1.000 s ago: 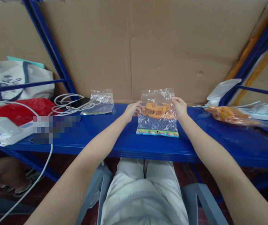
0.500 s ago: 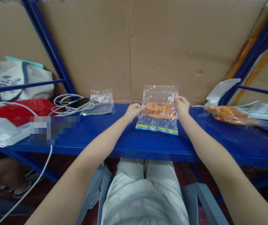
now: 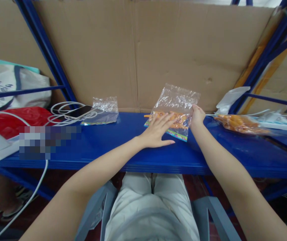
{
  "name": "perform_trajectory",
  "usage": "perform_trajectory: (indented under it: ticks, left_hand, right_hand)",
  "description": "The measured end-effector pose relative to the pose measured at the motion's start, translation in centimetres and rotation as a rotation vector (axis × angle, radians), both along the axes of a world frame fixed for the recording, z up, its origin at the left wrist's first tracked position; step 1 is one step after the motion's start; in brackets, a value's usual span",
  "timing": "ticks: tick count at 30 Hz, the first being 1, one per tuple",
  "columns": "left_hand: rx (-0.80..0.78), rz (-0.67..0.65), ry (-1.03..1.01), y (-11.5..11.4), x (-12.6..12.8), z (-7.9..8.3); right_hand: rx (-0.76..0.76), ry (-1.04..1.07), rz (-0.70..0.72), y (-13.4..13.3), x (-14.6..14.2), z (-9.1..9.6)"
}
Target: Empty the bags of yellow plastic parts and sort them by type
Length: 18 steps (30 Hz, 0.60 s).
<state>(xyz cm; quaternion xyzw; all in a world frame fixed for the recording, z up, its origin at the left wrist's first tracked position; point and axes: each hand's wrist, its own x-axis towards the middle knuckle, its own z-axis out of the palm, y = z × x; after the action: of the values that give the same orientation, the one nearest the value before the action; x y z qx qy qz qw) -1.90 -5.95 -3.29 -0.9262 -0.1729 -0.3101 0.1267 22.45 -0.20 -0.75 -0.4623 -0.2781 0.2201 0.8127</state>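
A clear plastic bag with a colourful printed strip lies tilted on the blue tabletop. Orange plastic pieces are at its lower half; their exact kind is hard to make out. One thin orange end pokes out at the left, and I cannot tell whether it is inside the bag. My left hand rests over the pieces and the bag, fingers spread, thumb pointing right. At the bag's right edge, my right hand is closed, pinching the plastic.
Another clear bag lies left of centre, beside a phone and coiled white cable. A red bag, power strip and canvas bag are further left. Bagged orange pieces lie right. Cardboard stands behind.
My left hand has let go of the bag's left edge and now lies spread over the orange pieces. The bag has turned, its top leaning right. My right hand keeps its grip.
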Motion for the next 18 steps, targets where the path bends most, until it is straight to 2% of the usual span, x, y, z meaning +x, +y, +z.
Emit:
perform_trajectory:
  ticks: [2, 4, 8, 13, 16, 18]
  left_hand:
    - [0.104, -0.054, 0.131, -0.9, 0.6, -0.4]
    - [0.184, -0.083, 0.202, -0.8, 0.9, -0.6]
    - [0.198, -0.048, 0.229, 1.3, 0.3, 0.7]
    - [0.075, 0.132, 0.263, 3.9, -3.5, 4.6]
    - [0.012, 0.317, 0.236, 4.6, -7.0, 6.7]
    - [-0.027, 0.461, 0.213, 5.1, -9.7, 7.6]
  right_hand:
    - [0.016, 0.010, 0.025, 0.2, 0.2, -0.2]
    - [0.036, 0.005, 0.076, 0.2, 0.1, -0.3]
    - [0.082, 0.026, 0.164, -0.4, -0.9, 0.2]
    - [0.122, 0.025, 0.310, -2.1, -2.5, 1.3]
    - [0.083, -0.015, 0.388, -2.9, -3.1, 1.5]
    - [0.047, -0.022, 0.407, -3.1, -3.3, 1.6]
